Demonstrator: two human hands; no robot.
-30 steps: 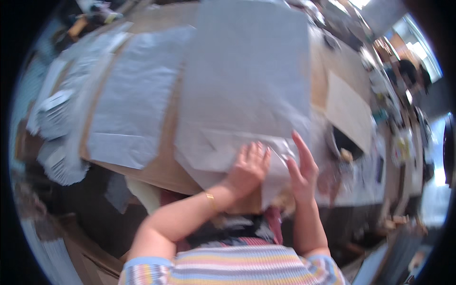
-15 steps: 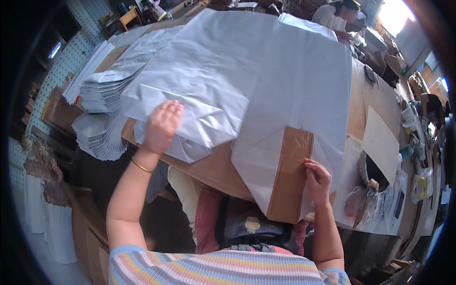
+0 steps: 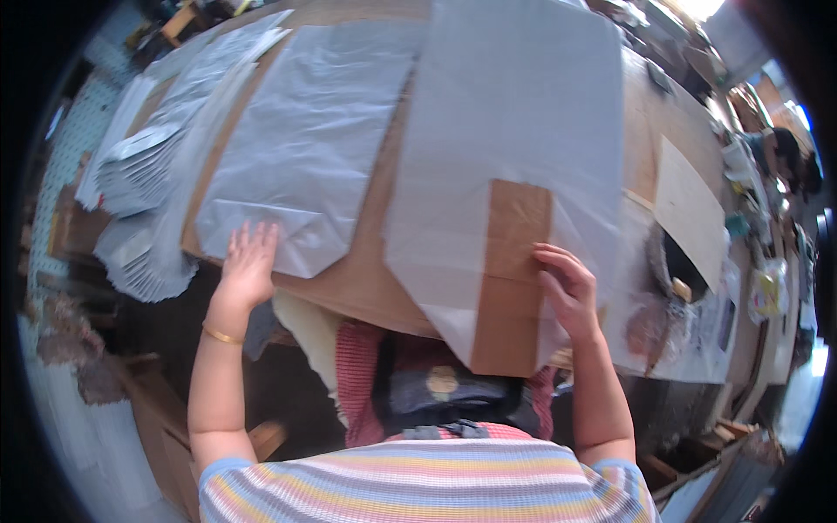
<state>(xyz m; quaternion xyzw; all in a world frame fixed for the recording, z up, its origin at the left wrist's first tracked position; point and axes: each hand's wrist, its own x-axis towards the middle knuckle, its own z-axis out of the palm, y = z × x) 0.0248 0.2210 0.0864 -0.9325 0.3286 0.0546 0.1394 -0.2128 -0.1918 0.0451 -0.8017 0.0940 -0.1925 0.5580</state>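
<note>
A white sheet-like bag (image 3: 323,113) with a folded near end lies at the left middle of the table. My left hand (image 3: 248,266) is at that folded end, its fingers spread and resting against the near-left corner. To the right is a stack of translucent white bags (image 3: 514,105) with tapered near corners. On its near part lies a brown cardboard strip (image 3: 510,296), its lower end reaching past the table edge. My right hand (image 3: 571,292) is beside the strip's right edge. Its fingers are bent with the thumb apart, and the fingertips are at the cardboard.
Fanned white folded bags (image 3: 144,183) are piled at the far left. On the right are a pale board (image 3: 689,209), a brush-like tool (image 3: 667,327) and a clear plastic bag with yellow contents (image 3: 767,292). A person (image 3: 780,161) is at the far right.
The folded bag has moved left, off the right stack, leaving brown table surface between them. My left hand has moved left with its fingers spreading. My right hand has opened somewhat beside the cardboard.
</note>
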